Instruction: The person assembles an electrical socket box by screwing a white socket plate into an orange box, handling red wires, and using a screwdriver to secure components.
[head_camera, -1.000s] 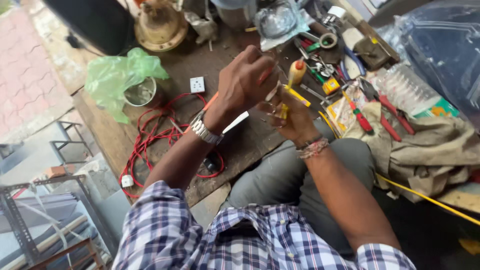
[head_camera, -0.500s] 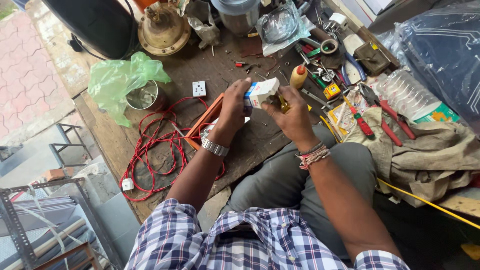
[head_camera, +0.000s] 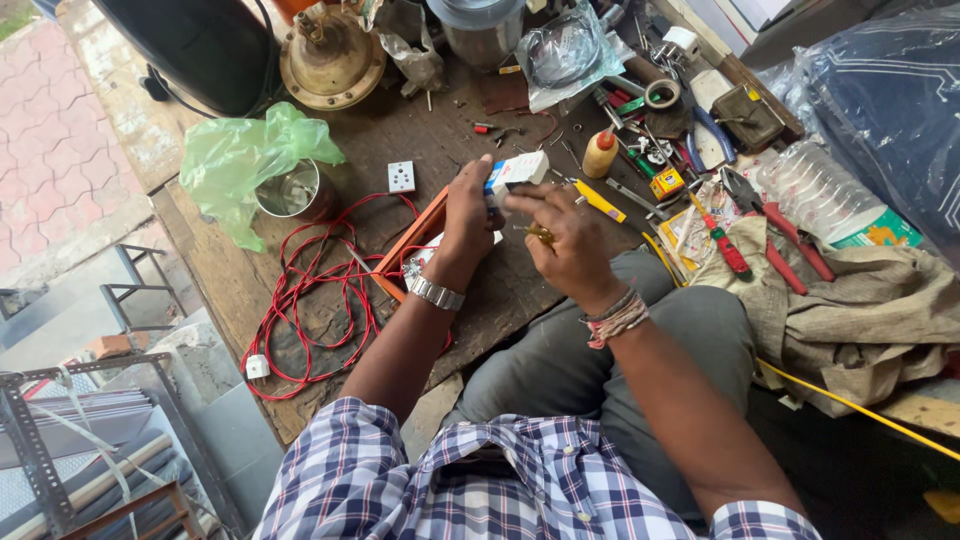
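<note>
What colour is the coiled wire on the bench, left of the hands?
Red, with a white plug at its end; coiled wire shows clearly in the head view.

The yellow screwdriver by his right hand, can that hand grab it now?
Probably not right away: the right hand is busy on the small white box. The yellow screwdriver lies uncovered just beside it, though.

A small white box with a blue patch (head_camera: 517, 170) sits between both hands, the left hand (head_camera: 470, 215) clasping its near end and the right hand (head_camera: 565, 235) touching it from the side. Out on the bench (head_camera: 500, 290), a little yellow carton (head_camera: 666, 184) lies among the tools, with a flat yellow printed pack (head_camera: 680, 245) nearer the lap. At the right edge, a clear ribbed plastic bottle carries a green and white label (head_camera: 875, 232).
</note>
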